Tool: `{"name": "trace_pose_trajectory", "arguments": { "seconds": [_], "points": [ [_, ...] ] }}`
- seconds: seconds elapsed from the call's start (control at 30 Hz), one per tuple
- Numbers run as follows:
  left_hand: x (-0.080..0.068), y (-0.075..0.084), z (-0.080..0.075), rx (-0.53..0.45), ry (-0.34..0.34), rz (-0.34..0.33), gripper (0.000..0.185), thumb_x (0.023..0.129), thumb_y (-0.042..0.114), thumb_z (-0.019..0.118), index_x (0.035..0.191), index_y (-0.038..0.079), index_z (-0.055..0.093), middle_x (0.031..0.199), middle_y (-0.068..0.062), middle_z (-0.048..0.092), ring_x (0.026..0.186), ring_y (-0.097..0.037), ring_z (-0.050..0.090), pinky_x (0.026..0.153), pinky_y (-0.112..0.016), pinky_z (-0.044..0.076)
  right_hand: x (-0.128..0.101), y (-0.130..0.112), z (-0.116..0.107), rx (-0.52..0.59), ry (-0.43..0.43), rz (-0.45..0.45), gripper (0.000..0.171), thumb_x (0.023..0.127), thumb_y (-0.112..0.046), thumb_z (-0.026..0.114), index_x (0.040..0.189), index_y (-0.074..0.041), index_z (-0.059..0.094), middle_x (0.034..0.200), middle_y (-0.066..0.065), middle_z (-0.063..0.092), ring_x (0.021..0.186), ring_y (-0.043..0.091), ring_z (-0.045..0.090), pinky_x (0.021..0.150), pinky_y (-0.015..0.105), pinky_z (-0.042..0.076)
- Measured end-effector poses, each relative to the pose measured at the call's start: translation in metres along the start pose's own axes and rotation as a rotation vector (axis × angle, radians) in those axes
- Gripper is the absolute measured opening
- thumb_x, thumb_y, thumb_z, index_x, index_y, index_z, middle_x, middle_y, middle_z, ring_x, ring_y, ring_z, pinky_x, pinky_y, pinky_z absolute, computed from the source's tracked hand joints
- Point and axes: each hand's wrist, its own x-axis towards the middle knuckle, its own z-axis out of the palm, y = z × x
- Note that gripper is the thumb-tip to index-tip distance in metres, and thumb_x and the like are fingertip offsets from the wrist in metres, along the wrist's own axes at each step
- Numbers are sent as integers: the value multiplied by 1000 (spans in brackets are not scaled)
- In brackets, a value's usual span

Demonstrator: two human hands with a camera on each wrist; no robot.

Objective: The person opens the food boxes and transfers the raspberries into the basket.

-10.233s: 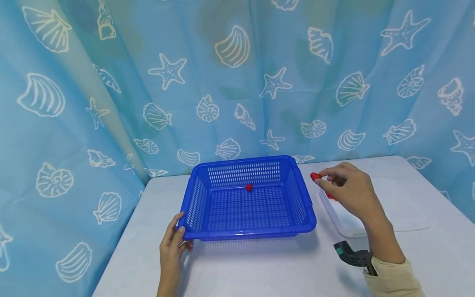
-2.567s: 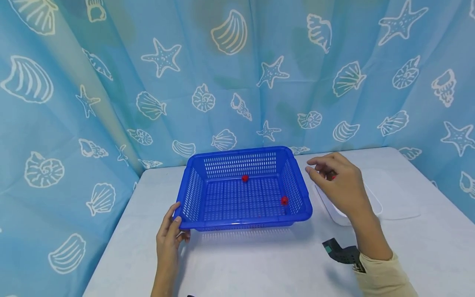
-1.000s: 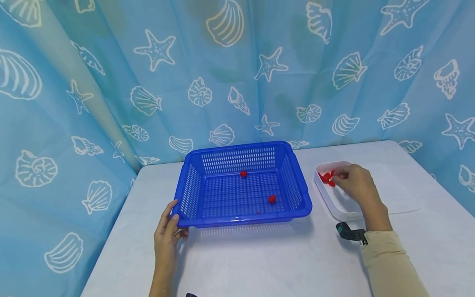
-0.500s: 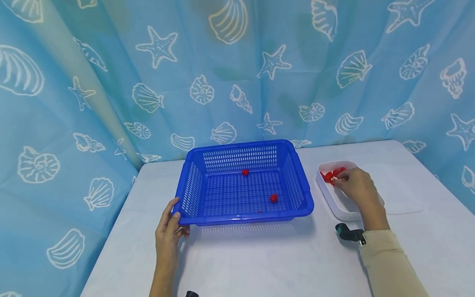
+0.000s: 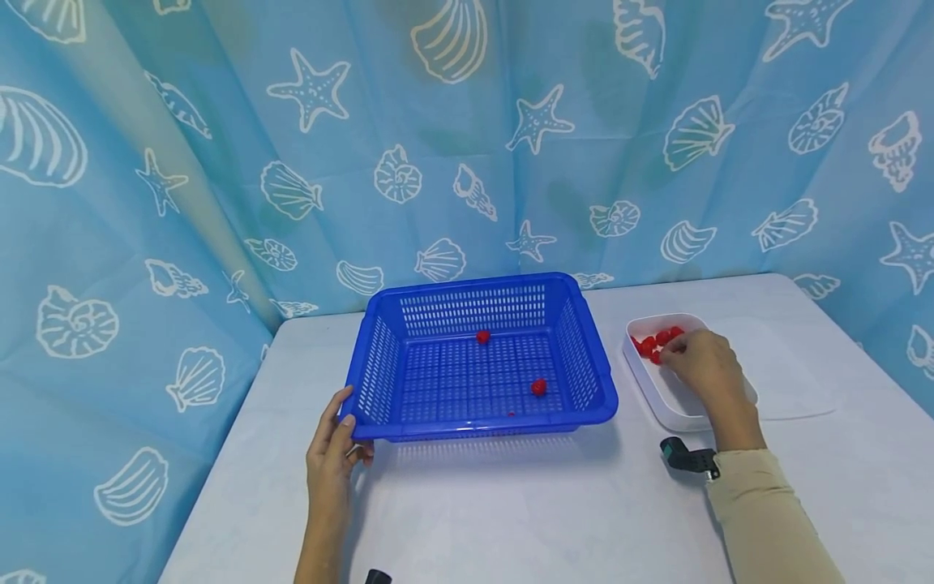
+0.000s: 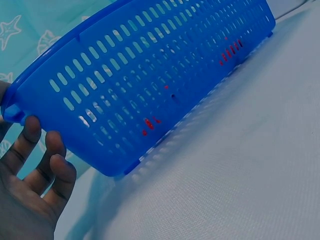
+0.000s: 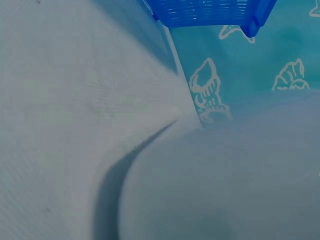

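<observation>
My right hand [image 5: 702,367] has come back down into the white tray [image 5: 667,410] at about three o'clock from the blue basket [image 5: 481,357]. A couple of seconds ago it hovered above the tray's near edge; now my fingertips sit among the little red pieces [image 5: 654,344] at the tray's far end. My fingers curl over them, but I cannot tell whether I already pinch one. The wrist view shows only table cloth and a basket corner.

My left hand [image 5: 332,454] has not moved: it holds the basket's corner at seven o'clock, thumb on the rim, fingers [image 6: 47,160] underneath against the slotted wall.

Two red pieces already lie in the basket, one [image 5: 482,336] near the far wall at twelve o'clock and one [image 5: 538,388] toward four o'clock. So I judge that I am fetching the third piece, with several left in the tray.
</observation>
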Motion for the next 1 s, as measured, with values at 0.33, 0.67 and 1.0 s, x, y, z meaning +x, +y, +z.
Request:
{"name": "trace_pose_trajectory", "arguments": {
  "seconds": [0.33,0.67,1.0],
  "points": [
    [-1,-1,0,-4,-1,-6,40,105,39,51,144,31,52,115,-9,57,74,-19,57,60,-26,49,3,1,2,-12,-9,-9,39,89,-17,75,116,10,66,116,31,59,109,50,52,92,65,43],
    [-1,2,0,-6,-8,2,41,105,37,51,145,30,52,121,-7,57,75,-19,58,60,-25,49,-6,-10,-13,24,51,-82,39,92,-20,71,117,9,64,109,28,58,99,44,51,82,54,50],
    [-1,3,1,20,-13,7,42,105,38,50,145,29,51,123,-10,57,77,-19,58,61,-25,50,-28,-35,-31,77,175,-202,36,93,-21,69,116,6,67,108,23,55,100,41,52,84,57,52]
  ]
}}
